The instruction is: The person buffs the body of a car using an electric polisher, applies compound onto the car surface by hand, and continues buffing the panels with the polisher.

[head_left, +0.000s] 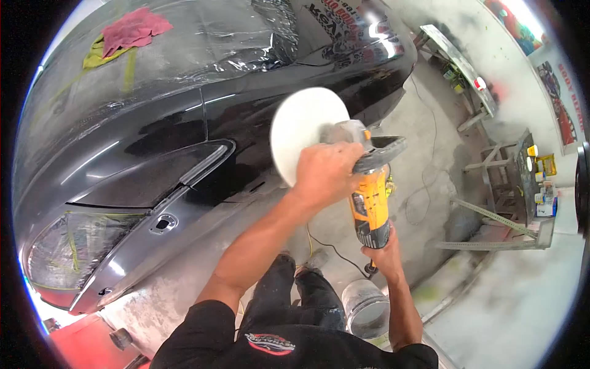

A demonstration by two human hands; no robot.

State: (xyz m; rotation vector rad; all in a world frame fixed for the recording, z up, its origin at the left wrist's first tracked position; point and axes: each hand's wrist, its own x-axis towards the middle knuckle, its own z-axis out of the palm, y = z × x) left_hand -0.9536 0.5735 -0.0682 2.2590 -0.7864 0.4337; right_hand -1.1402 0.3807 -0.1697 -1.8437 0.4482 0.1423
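A yellow and black power polisher (370, 200) is held in front of my body, beside a glossy black car (178, 129). Its round white pad (304, 132) faces the car's side; whether pad and paint touch, I cannot tell. My left hand (329, 172) is wrapped round the front of the tool, near the black loop handle (382, 154). Lower down, my right hand (384, 251) grips the rear end of the tool's body, where the cord comes out.
Clear plastic sheeting (203, 37) covers part of the car, with a pink cloth (132, 31) on it. A bucket (367, 307) stands near my legs. Workbenches (525, 178) with bottles line the right wall. A cord (338, 252) hangs down by my feet.
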